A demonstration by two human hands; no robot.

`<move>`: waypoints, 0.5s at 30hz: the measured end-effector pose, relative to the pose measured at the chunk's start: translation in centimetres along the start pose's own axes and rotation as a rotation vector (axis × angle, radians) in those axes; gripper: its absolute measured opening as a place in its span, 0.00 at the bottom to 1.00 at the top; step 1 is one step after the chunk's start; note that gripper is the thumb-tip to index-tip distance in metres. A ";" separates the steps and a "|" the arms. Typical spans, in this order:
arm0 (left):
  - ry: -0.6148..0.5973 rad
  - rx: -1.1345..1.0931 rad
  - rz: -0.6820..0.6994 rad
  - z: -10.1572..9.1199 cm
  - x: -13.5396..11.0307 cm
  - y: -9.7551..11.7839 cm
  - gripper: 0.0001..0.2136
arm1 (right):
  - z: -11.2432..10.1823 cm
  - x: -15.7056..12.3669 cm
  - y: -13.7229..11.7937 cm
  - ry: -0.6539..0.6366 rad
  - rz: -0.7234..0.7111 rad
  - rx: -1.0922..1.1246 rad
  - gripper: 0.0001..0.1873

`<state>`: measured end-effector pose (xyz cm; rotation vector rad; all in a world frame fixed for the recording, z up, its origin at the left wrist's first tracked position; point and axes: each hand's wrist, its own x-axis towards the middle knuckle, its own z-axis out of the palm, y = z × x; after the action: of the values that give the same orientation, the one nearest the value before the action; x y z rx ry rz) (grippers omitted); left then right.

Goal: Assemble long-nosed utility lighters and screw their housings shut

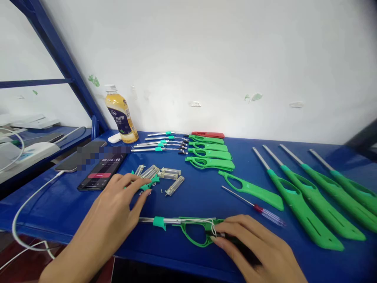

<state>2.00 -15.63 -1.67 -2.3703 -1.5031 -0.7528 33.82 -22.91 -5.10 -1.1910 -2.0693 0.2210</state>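
My left hand (118,200) reaches over a small pile, thumb and index finger closing on a teal-green trigger piece (153,181). Around it lie several clear plastic lighter fuel tanks (175,185). My right hand (253,243) pinches a small black igniter (219,234) with white wires, over a green lighter handle half (194,239) near the table's front edge. A metal lighter tube (171,221) with a teal collar (159,222) lies along the handle's left end, between my hands. My right fingers hide the rest of the handle.
Several assembled green lighters (306,212) lie at right, beside a screwdriver (268,214) and a loose green handle half (253,190). More handle halves (209,163) and wired tubes (156,149) lie behind. Phones (103,173), a cable (22,212) and a drink bottle (121,116) are at left.
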 end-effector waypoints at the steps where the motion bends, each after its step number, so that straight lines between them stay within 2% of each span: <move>1: -0.009 0.022 -0.019 0.0 0.0 -0.7 0.16 | 0.0 0.0 0.0 -0.002 0.005 -0.004 0.06; 7: -0.063 0.072 -0.057 0.2 0.0 -2.7 0.17 | -0.1 0.0 0.2 -0.002 0.004 0.015 0.07; 12: -0.070 0.039 -0.048 0.5 -0.1 -3.3 0.17 | -0.2 0.0 -0.1 -0.018 0.037 0.052 0.07; 15: -0.046 0.037 -0.039 -0.3 -0.1 -3.1 0.17 | -0.2 0.0 -0.3 -0.019 0.062 0.072 0.07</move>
<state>-0.94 -14.46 -1.74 -2.3528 -1.5721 -0.6784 33.76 -23.08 -4.83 -1.2151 -2.0251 0.3343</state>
